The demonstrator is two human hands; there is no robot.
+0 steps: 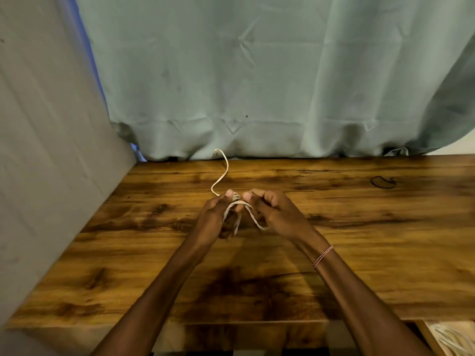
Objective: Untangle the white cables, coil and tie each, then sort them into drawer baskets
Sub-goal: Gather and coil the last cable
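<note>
A white cable [221, 176] is held above the middle of the wooden table [359, 227]. My left hand [214, 217] grips a small bundle of its loops, thumb on top. My right hand [272, 210] pinches a strand of the same cable that runs down from the bundle to my palm. The cable's free end curves away from my left thumb toward the table's far edge and ends at a plug near the curtain. The inside of the bundle is hidden by my fingers.
A black hair tie or band [383, 182] lies on the table at the far right. A grey-green curtain [270, 73] hangs behind the table, a grey wall [46, 163] stands at the left. A basket with white cables [452, 337] shows at the bottom right.
</note>
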